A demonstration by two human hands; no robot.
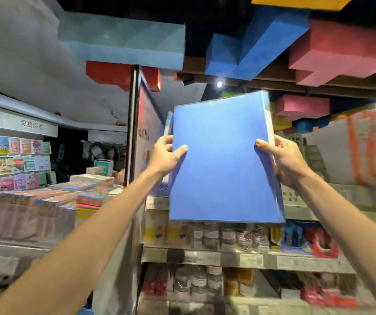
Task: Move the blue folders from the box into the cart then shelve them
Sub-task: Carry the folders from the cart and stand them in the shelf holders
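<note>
Shelving is your step now: left hand (167, 156) and right hand (283, 159) each grip a side of the blue folders (222, 160), raised before the top shelf (332, 201); next, slide them in upright.

Plain blue folder (223, 160) with a pale edge, overhead a light-blue block (121, 39), a deeper blue block (250, 48), pink block (341, 51), red block (114, 73), yellow block (296, 0), grey shelf (239, 258), white bag (364, 151) with orange stripes, white sign (32, 126) with grey characters, many-coloured book covers (12, 155)
</note>
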